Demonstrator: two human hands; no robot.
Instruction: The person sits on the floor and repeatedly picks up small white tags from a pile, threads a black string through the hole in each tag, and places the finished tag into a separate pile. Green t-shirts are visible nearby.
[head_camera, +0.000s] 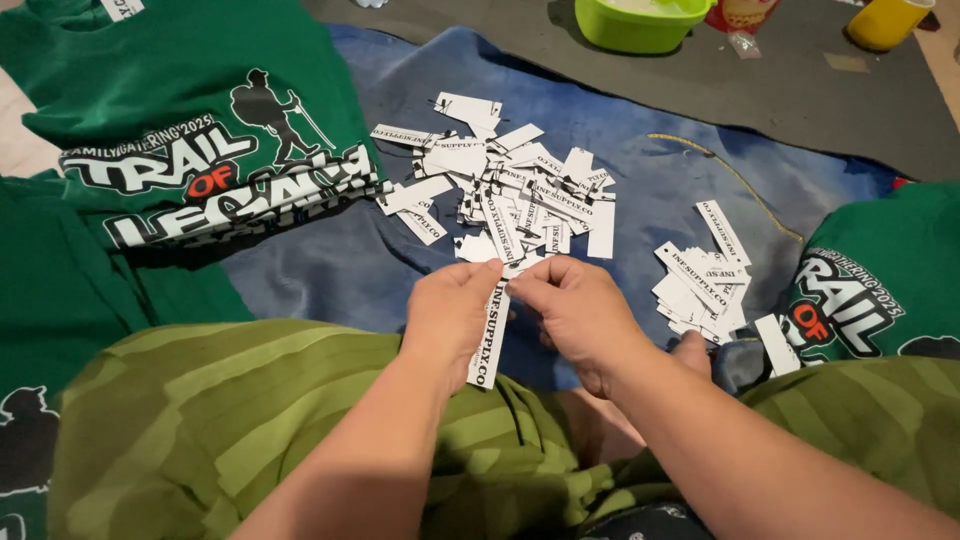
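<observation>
My left hand (447, 312) and my right hand (580, 312) meet at the top end of one long white paper tag (487, 340) with black print. Both pinch it between thumb and fingers, and the tag hangs down between them over my lap. Just beyond my fingers lies a loose heap of several similar white tags (505, 190) on a blue cloth (330, 260). A smaller stack of tags (703, 285) rests to the right of my right hand.
Folded green printed shirts lie at the left (190, 140) and at the right (880, 280). My legs in green striped fabric (230, 420) fill the foreground. A green bowl (640, 25) and a yellow cup (885, 22) stand on a grey mat (800, 90) at the back.
</observation>
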